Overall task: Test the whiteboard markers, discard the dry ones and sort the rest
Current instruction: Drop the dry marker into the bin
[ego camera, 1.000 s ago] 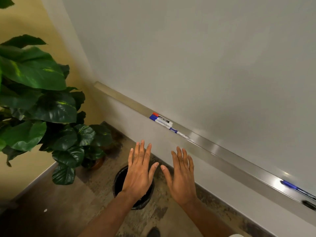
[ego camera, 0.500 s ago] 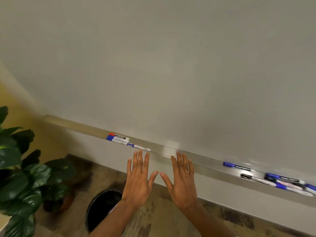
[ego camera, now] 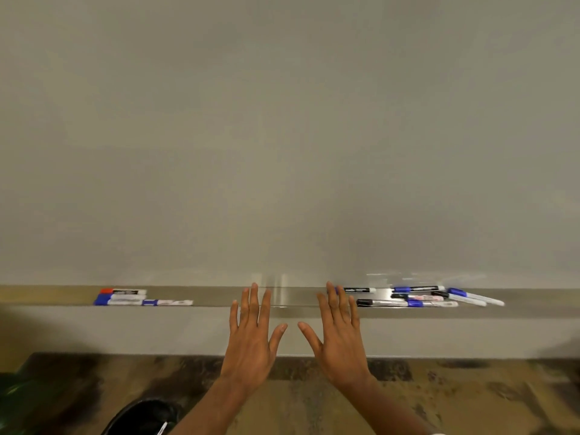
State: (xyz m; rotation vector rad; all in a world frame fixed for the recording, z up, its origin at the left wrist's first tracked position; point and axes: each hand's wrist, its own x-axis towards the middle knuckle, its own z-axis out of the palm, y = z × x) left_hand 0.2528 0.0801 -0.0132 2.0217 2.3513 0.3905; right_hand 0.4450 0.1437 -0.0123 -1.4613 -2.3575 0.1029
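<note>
**Whiteboard station: contents as seen from beside the person**

1. Whiteboard (ego camera: 282, 136). Pale grey, unmarked, fills most of the wall ahead.
2. Floor (ego camera: 314, 400). Mottled brown and dark patches, running along the foot of the wall.
3. Marker ledge (ego camera: 219, 297). Long brushed-metal strip along the lower edge of the whiteboard. It carries all the markers.
4. Left hand (ego camera: 251, 337). Back upward, fingers straight and spread wide, holding nothing. The fingertips overlap the bare middle of the ledge; contact cannot be told.
5. Right hand (ego camera: 337, 340). Same pose, fingers straight and fanned, holding nothing, thumb near the left thumb but apart from it. The fingertips reach the ledge just left of the right marker group.
6. Waste bin (ego camera: 141, 416). Black, round, on the floor at lower left, partly cut off by the edge of view.
7. Right marker group (ego camera: 420, 298). A loose cluster on the ledge, right of the right hand, with blue and black caps mixed and some markers overlapping. The exact count is blurred.
 - Black-labelled marker (ego camera: 359, 290), nearest the right fingertips, lying along the ledge.
 - Tilted blue-capped marker (ego camera: 474, 297), at the far right, lying askew.
8. Left marker group (ego camera: 125, 297). On the ledge well left of the left hand, lying lengthwise and close together.
 - Red-capped marker (ego camera: 124, 291), at the back.
 - Blue-capped marker (ego camera: 120, 297), just in front of it, with more blue-and-white markers at the front edge.
</note>
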